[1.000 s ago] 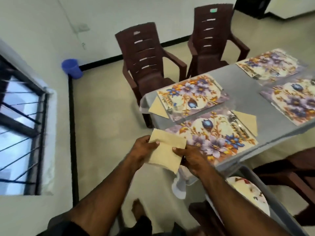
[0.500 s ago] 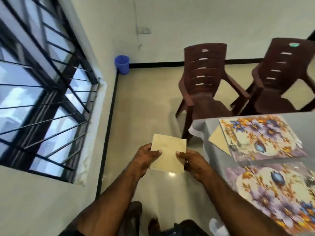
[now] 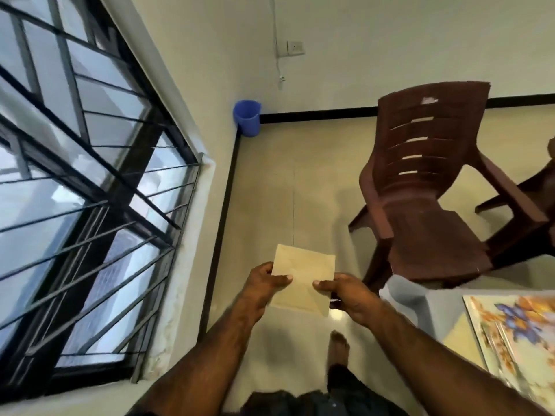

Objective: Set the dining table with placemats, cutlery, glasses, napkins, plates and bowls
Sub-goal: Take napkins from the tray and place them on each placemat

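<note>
Biggest thing in view is the barred window [image 3: 84,199] taking up the whole left side, dark frame, set in a cream wall. Next is the brown plastic chair [image 3: 432,187] on the right, slatted back, standing on the pale floor [image 3: 270,205] and facing the corner of the worktop [image 3: 420,298], which pokes in at the lower right with a grey cover. On that worktop sits a floral placemat [image 3: 510,331], orange and purple flowers, cut off by the frame edge.

Both forearms reach in from the bottom. The left hand [image 3: 264,283] and right hand [image 3: 345,292] each pinch a side of a beige folded napkin [image 3: 303,277], thumbs on top, fingers curled underneath. The napkin's held in the air over the floor, just left of the worktop corner, not touching it.

Smaller stuff: a blue bucket [image 3: 247,117] tucked in the far corner by the wall, a bare foot [image 3: 339,349] on the floor below the hands, and a wall switch [image 3: 295,48] up high.
</note>
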Action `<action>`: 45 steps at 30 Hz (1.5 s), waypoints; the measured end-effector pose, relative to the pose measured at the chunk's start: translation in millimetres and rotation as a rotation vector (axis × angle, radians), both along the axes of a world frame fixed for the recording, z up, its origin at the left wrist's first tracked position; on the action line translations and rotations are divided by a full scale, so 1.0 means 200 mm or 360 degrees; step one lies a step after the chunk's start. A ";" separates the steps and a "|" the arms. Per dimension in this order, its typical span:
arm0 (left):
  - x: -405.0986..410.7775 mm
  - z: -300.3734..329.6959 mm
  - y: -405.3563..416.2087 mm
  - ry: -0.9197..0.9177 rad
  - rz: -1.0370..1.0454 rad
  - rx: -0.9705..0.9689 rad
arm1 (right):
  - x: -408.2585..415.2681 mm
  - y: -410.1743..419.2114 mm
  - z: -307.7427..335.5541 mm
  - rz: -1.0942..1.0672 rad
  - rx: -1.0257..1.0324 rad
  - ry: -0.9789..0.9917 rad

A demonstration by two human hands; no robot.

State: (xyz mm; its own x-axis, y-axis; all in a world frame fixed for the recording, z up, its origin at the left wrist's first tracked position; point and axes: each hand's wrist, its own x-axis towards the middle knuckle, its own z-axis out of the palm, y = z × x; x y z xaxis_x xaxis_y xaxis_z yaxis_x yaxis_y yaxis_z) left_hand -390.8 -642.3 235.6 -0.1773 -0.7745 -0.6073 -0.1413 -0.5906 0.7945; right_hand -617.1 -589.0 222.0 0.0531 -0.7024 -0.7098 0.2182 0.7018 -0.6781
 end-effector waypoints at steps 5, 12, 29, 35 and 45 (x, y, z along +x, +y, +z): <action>-0.10 0.07 -0.50 -0.0076 0.0017 -0.0045 | -0.18 -0.61 0.10 0.0097 -0.0031 0.0020; -0.15 0.02 -1.38 -0.0020 -0.0041 -0.0152 | -0.31 -1.57 0.09 0.0039 -0.0139 0.0053; -1.11 0.14 -3.86 -0.0155 -0.0602 -0.0087 | -1.02 -3.52 0.07 -0.0678 -0.0181 -0.0228; -1.72 0.13 -4.51 -0.0153 -0.0485 -0.0085 | -1.58 -4.17 0.04 -0.0669 -0.0161 -0.0284; -2.84 0.25 -5.36 -0.0082 -0.0889 -0.0077 | -2.68 -4.88 0.17 -0.0937 -0.0336 -0.0124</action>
State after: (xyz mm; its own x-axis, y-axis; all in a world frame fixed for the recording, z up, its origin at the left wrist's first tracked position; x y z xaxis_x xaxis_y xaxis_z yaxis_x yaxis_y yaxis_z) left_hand -959.2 -1714.1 286.5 -0.5396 -0.5983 -0.5923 -0.4616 -0.3781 0.8025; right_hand -1153.2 -1565.3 255.6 -0.3389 -0.7541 -0.5626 0.5818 0.3019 -0.7552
